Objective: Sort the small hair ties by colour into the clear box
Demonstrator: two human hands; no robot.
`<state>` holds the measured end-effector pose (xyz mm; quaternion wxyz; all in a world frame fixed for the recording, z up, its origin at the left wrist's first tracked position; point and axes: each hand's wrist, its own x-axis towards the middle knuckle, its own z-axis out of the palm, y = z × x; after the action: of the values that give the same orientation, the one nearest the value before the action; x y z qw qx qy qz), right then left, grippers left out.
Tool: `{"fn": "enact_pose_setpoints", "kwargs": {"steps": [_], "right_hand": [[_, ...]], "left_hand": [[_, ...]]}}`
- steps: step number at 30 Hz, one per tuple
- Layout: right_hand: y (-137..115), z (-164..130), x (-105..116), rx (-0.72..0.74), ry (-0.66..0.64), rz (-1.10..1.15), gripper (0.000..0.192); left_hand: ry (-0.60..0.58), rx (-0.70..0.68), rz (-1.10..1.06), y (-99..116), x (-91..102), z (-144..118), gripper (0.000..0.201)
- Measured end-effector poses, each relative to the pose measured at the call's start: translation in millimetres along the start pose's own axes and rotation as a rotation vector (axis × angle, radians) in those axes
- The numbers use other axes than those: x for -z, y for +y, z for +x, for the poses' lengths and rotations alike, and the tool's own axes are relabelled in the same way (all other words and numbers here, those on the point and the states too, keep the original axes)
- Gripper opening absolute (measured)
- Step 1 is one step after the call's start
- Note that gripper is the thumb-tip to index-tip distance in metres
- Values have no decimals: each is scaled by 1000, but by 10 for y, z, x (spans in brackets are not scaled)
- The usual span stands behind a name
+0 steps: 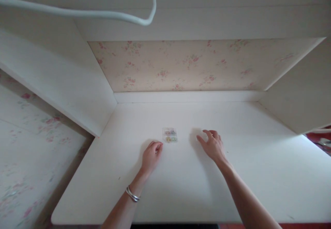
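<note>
Empty left grip (151, 156) beside packet (170, 135)

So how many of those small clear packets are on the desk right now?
1. The small clear packet lies on the white desk between the left hand and right hand, nearer the left. None appears hidden.
</note>
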<state>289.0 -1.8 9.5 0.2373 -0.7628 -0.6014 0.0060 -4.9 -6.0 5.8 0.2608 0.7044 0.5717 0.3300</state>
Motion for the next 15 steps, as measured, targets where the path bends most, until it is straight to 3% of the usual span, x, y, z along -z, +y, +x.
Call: {"fn": "enact_pose_setpoints", "kwargs": {"steps": [5, 11, 15], "right_hand": [[44, 49, 19, -66, -145, -160, 72], [-23, 124, 1, -16, -203, -132, 66], [2, 157, 2, -97, -219, 42, 60]], "left_hand": [[6, 27, 37, -5, 6, 30, 26], [-38, 117, 21, 29, -30, 121, 37], [-21, 56, -17, 75, -105, 204, 44]]}}
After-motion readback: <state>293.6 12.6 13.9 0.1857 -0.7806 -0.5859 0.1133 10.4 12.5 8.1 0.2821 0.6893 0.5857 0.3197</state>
